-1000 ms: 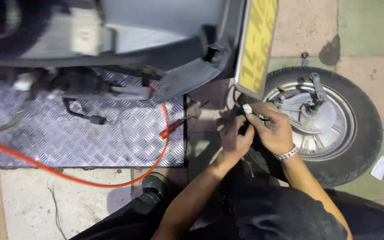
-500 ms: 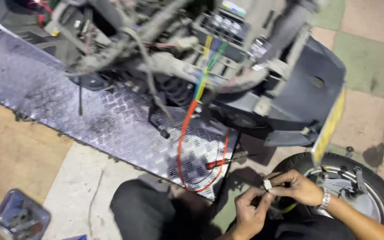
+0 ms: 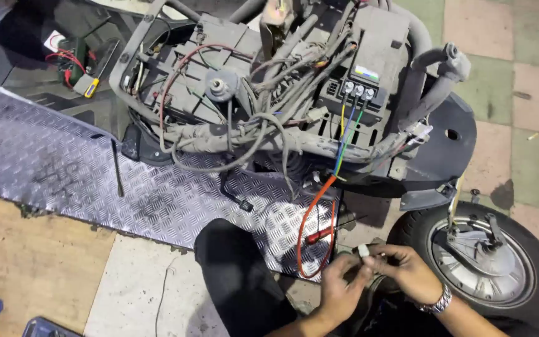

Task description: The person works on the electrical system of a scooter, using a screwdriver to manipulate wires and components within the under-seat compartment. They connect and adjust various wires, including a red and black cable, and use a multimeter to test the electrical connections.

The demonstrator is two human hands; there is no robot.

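Two hands: both pinching one white connector (image 3: 364, 251).
Left hand (image 3: 339, 288): fingers closed on connector, beside orange cable (image 3: 310, 218).
Right hand (image 3: 407, 272): fingers closed on connector, left of wheel (image 3: 491, 262).
Connector: low, under scooter frame (image 3: 294, 134).

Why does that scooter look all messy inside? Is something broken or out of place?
The scooter has its body covers off, so the frame and tangled grey wires show. A loose black plug dangles over the metal plate. An orange cable loops down near both hands, which pinch a small white connector.
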